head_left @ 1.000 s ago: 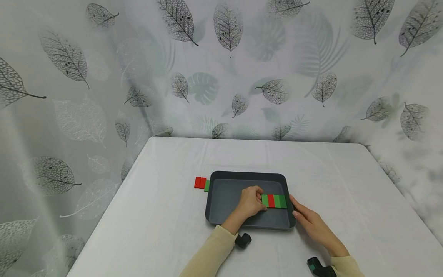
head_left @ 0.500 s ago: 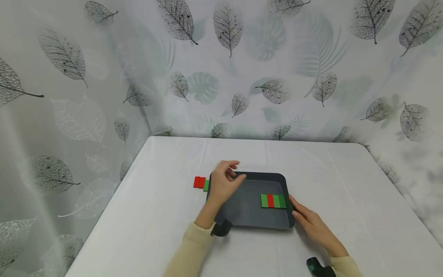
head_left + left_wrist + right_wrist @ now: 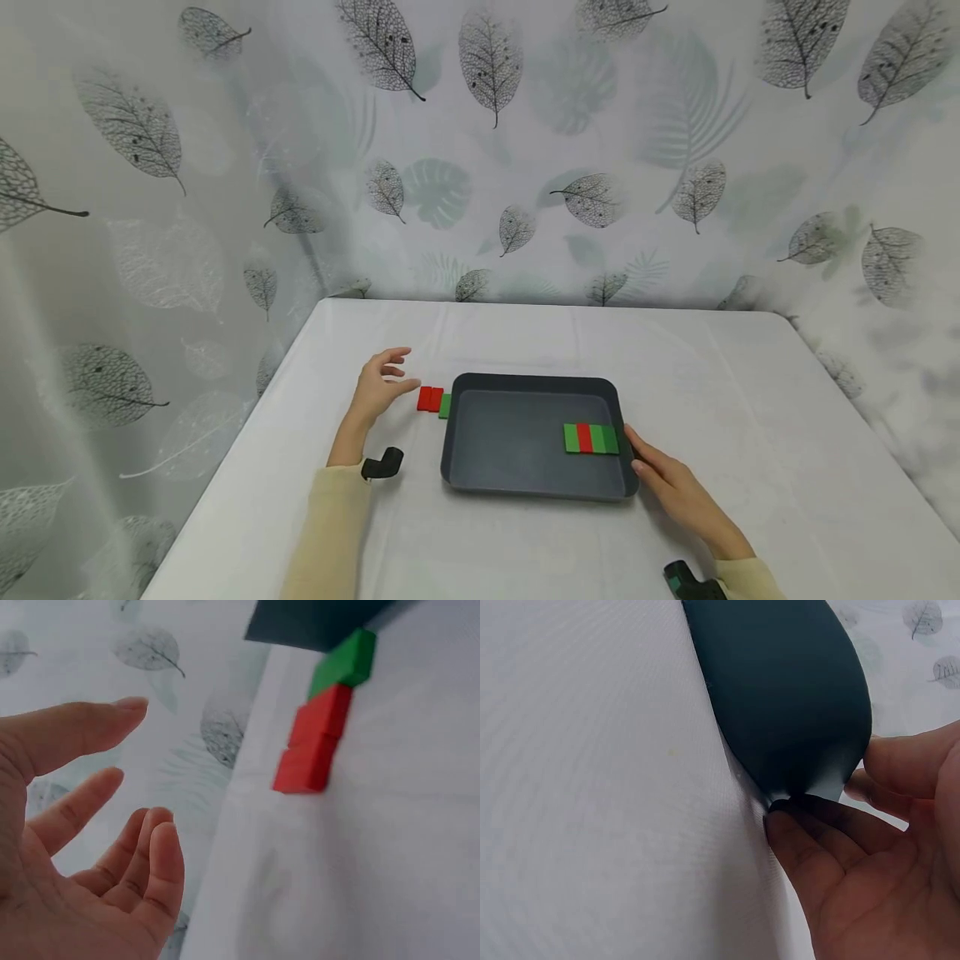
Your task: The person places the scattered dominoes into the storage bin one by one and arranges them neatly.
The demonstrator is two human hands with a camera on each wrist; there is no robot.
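Note:
A dark grey baking tray lies on the white table. Inside it, against the right wall, several domino-shaped blocks form a tight row: green, red, then green to the end. My right hand holds the tray's right side, thumb at the rim and fingers against the outer wall. Left of the tray, my left hand hangs with nothing in it, thumb and fingers spread apart. Its thumb tip comes close to two red blocks, which lie beside a green block at the tray's left wall.
A white cloth covers the table, whose far edge meets a leaf-printed curtain. Black wrist cameras sit at the left wrist and the right wrist.
My left hand has let go of the block row in the tray and swung left across the tray to the loose blocks. My right hand stays at the tray's side.

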